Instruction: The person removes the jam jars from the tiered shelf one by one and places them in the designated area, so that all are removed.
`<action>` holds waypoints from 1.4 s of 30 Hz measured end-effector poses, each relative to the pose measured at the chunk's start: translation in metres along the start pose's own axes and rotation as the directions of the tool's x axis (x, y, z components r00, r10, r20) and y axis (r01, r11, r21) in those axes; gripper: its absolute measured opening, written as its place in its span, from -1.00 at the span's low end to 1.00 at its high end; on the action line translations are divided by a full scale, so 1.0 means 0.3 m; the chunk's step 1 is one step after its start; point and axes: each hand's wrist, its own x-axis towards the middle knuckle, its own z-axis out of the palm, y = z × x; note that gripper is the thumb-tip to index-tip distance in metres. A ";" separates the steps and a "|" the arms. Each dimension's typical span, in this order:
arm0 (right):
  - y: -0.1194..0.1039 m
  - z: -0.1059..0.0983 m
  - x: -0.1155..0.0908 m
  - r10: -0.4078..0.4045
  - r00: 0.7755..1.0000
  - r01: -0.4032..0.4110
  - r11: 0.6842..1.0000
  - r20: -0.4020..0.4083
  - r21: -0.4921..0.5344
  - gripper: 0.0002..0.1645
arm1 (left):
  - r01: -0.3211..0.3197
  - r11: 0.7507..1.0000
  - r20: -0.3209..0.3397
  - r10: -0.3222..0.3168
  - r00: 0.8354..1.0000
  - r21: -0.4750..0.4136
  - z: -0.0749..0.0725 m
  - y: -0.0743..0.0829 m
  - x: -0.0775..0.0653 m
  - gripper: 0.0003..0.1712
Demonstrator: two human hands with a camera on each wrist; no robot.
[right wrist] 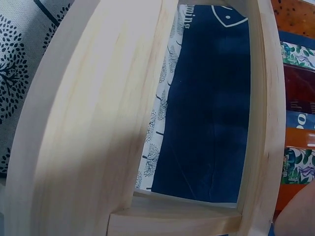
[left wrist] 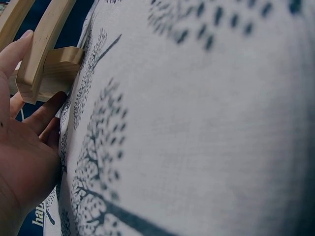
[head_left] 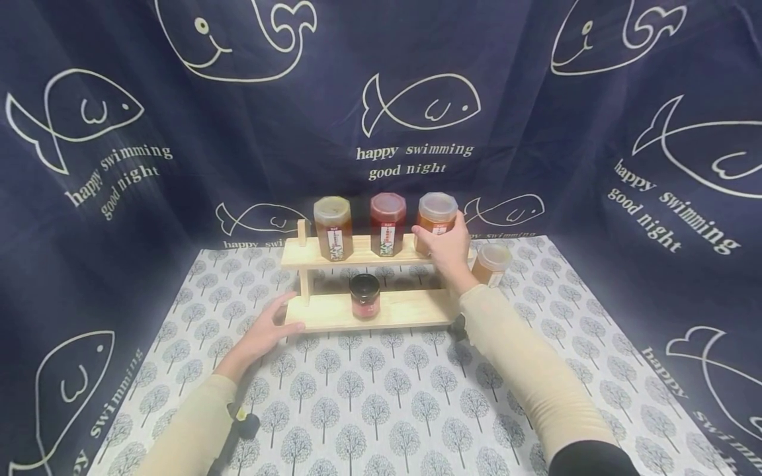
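- Amber faceted jar, label unreadable: right hand grips it, top right of pale wooden two-tier rack; gap on its left
- Navy cloth: "happy swimming good night"
- Left hand: spread wide, rack's left edge

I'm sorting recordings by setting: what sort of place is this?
Probably a staged tabletop recording booth: navy fish-print fabric hangs at the back and sides, a tree-patterned cloth lies below, and a wooden rack holds jars.

Navy fish-print curtain behind a white tree-patterned tablecloth.
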 end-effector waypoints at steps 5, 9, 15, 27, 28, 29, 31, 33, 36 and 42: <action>-0.004 -0.006 -0.001 0.003 1.000 -0.003 1.000 0.001 0.011 -0.01 | -0.006 1.000 0.000 0.006 1.000 0.008 0.000 0.002 -0.001 0.07; 0.001 -0.009 -0.001 0.002 1.000 -0.002 1.000 0.010 0.007 -0.01 | -0.010 1.000 0.000 0.010 1.000 0.010 0.002 -0.001 -0.003 0.06; 0.006 -0.014 -0.001 -0.027 1.000 0.027 1.000 -0.006 -0.014 -0.04 | 0.009 1.000 0.007 -0.009 1.000 -0.018 0.009 -0.006 -0.009 0.06; -0.041 -0.032 0.004 -0.032 0.999 0.031 0.999 -0.004 -0.027 0.01 | 0.009 0.999 0.004 -0.009 1.000 -0.052 0.011 -0.003 -0.008 0.05; -0.045 -0.033 0.003 -0.035 0.999 0.035 0.999 0.000 -0.026 0.01 | 0.010 0.999 0.003 -0.010 1.000 -0.052 0.011 -0.002 -0.010 0.06; -0.047 -0.035 0.002 -0.039 0.999 0.039 0.999 0.003 -0.024 0.01 | 0.011 0.999 0.003 -0.011 1.000 -0.050 0.011 -0.001 -0.012 0.06; -0.053 -0.038 -0.001 -0.043 0.999 0.043 0.999 0.008 -0.018 -0.01 | 0.013 0.999 0.003 -0.013 1.000 -0.047 0.009 0.004 -0.016 0.07; -0.059 -0.041 -0.005 -0.051 0.999 0.051 0.999 0.008 -0.014 -0.02 | 0.015 0.999 0.003 -0.015 1.000 -0.038 0.007 0.007 -0.016 0.07; -0.068 -0.047 -0.010 -0.058 0.998 0.058 0.998 0.002 -0.029 -0.04 | 0.018 0.999 0.005 -0.018 1.000 -0.034 0.007 0.009 -0.016 0.08; -0.073 -0.059 -0.012 -0.072 0.997 0.071 0.996 -0.006 -0.046 -0.04 | 0.017 0.999 0.005 -0.017 1.000 -0.050 0.008 0.008 -0.014 0.08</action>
